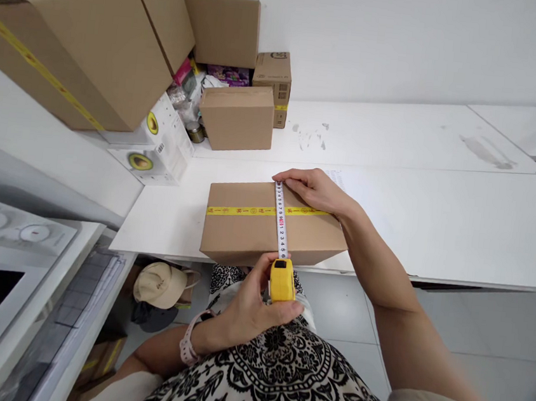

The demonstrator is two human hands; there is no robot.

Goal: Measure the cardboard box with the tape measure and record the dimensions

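A brown cardboard box (240, 233), sealed with yellow printed tape, lies at the front edge of the white table. My left hand (251, 307) grips the yellow case of a tape measure (283, 282) just in front of the box's near edge. The white blade runs out across the box top, over the yellow tape, to the far edge. There my right hand (317, 190) pinches the blade's end with fingertips and rests on the box. Part of the blade's tip is hidden under those fingers.
Large cardboard boxes (87, 47) are stacked at the left on white avocado-printed cartons (158, 151). A smaller box (238, 117) stands behind, beside a small jar (195, 131). A white appliance with dials (10, 231) is at lower left, and a beige cap (161, 284) lies below the table (414, 216).
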